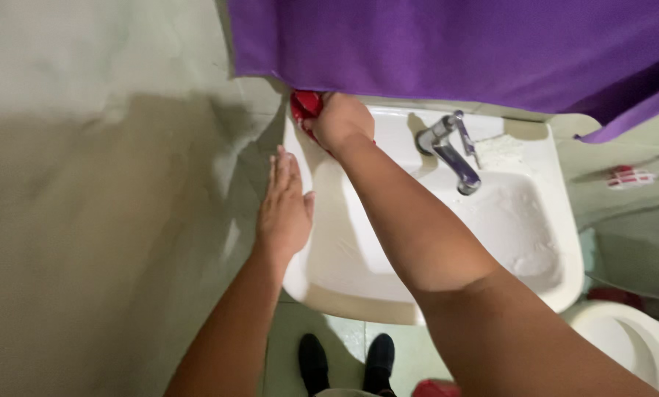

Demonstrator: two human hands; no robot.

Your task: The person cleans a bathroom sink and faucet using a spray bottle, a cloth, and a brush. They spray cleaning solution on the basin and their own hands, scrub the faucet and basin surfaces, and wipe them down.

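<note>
Right hand (342,121) pressing red cloth (306,104) on white sink (359,298) corner, left hand (284,209) flat on rim, chrome tap (450,151) beside

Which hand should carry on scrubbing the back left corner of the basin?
Right. The right hand already grips the red cloth-like object at the back left corner of the white ceramic washbasin. The left hand lies flat on the basin's left rim, apparently bracing, and holds nothing.

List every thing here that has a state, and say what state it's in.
Right hand: closed on a red cloth, pressed to the sink's back left corner.
Left hand: open, flat on the sink's left rim.
Tap: no water seen running.
Sink: white, looks wet or soapy.
Purple cloth: hanging over the sink's back.
</note>
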